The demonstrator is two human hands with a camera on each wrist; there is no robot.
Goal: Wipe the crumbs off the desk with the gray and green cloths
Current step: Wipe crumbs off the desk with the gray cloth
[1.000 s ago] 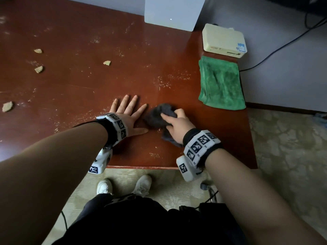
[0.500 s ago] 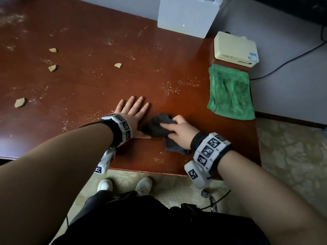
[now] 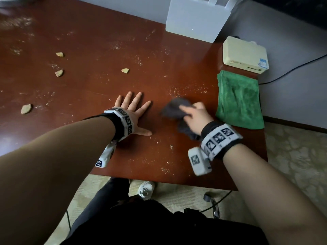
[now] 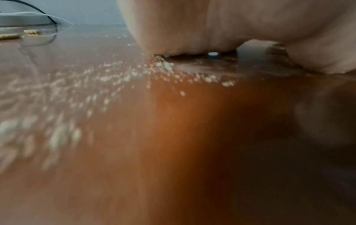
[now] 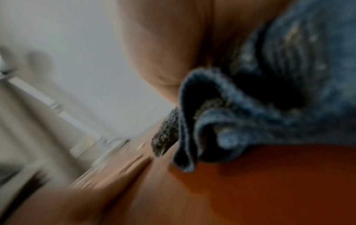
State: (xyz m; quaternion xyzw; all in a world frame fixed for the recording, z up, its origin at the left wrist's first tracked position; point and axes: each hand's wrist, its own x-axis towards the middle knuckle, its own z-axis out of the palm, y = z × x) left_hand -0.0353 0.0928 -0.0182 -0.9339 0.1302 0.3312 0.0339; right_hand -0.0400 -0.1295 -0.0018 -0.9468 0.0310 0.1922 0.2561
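My right hand (image 3: 193, 114) grips the bunched gray cloth (image 3: 174, 106) on the red-brown desk (image 3: 88, 41), just left of the folded green cloth (image 3: 238, 99) lying flat by the desk's right edge. In the blurred right wrist view the gray cloth (image 5: 260, 106) hangs crumpled under my palm, speckled with crumbs. My left hand (image 3: 131, 110) lies flat on the desk with fingers spread, a hand's width left of the gray cloth. Fine crumbs (image 3: 187, 90) streak the wood beyond the cloth, and fine crumbs (image 4: 115, 76) pile against my left palm. Larger biscuit pieces (image 3: 26, 108) sit at the far left.
A white box (image 3: 194, 20) stands at the desk's back edge, and a cream device (image 3: 245, 54) sits behind the green cloth, with a black cable (image 3: 292, 69) running off it. More biscuit pieces (image 3: 125, 70) lie mid-desk. The near desk edge (image 3: 159, 181) is above my shoes.
My right hand has slid the gray cloth to the right, away from my left hand and toward the green cloth. The left hand stays flat in place. The head view has shifted.
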